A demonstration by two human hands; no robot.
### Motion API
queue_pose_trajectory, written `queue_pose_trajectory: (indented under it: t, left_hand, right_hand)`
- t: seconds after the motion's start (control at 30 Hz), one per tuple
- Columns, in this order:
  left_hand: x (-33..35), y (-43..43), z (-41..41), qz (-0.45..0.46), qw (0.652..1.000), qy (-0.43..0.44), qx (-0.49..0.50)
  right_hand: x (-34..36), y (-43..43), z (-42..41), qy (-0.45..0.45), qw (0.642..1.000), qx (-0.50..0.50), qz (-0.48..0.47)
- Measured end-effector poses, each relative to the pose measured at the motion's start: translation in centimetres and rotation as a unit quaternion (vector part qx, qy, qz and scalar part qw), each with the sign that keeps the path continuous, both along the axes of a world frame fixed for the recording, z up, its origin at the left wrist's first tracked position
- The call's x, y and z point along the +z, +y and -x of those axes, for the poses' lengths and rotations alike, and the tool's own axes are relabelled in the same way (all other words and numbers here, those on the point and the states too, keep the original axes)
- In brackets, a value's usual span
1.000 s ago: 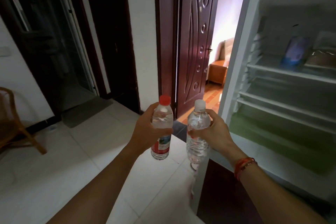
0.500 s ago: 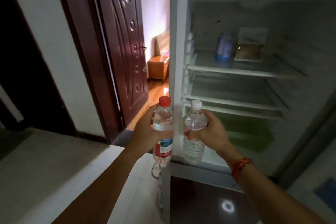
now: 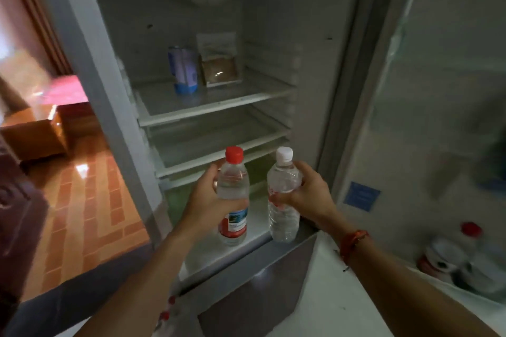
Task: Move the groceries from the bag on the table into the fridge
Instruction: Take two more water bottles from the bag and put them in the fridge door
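My left hand (image 3: 208,197) grips a clear water bottle with a red cap and red label (image 3: 233,201), held upright. My right hand (image 3: 308,195) grips a second clear water bottle with a white cap (image 3: 282,213), also upright. Both bottles hang just in front of the open fridge (image 3: 115,107), level with its lower part below the glass shelves. The top shelf (image 3: 219,107) carries a blue-white can (image 3: 184,70) and a clear packet of brown contents (image 3: 220,63). The grocery bag and table are out of view.
The open fridge door (image 3: 427,96) stands to the right, with several bottles and jars (image 3: 465,260) in its lower rack. Two empty glass shelves (image 3: 219,145) sit under the top one. At left, a doorway shows a wooden cabinet (image 3: 35,134) on orange flooring.
The view has swung right and closer to the fridge. Both hands with their bottles have moved forward to the fridge's opening. The door rack has come into view.
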State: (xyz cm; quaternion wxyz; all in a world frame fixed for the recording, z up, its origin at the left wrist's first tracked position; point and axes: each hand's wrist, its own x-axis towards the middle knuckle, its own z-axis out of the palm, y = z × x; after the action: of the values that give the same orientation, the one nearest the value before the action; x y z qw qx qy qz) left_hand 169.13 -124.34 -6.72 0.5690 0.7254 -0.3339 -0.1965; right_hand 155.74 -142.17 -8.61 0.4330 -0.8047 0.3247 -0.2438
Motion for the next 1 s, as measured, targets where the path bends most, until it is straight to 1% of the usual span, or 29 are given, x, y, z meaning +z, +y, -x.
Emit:
queue_pose_trajectory:
  t: [0.23,0.47,0.63,0.8,1.0]
  left_hand:
    - [-0.9,-5.6,2.9,0.004,0.993,0.053,-0.108]
    - [-2.1,-10.4,8.1,0.003,0.979,0.065,-0.192]
    - [-2.4,-12.9,11.2,0.019,0.975,0.041,-0.215]
    - [-2.3,-14.7,13.9,0.042,0.974,0.022,-0.22]
    - [-2.5,-16.4,15.0,0.041,0.974,-0.002,-0.224]
  right_hand:
    - [0.3,-0.6,7.7,0.018,0.988,-0.153,0.004]
    - [0.0,-1.2,15.6,0.025,0.967,-0.255,0.009]
    - [-0.1,-2.2,19.2,0.014,0.957,-0.29,0.005]
    - [0.0,-3.2,21.4,0.018,0.957,-0.291,0.013]
    - [0.0,-4.3,22.5,0.008,0.957,-0.291,0.001]
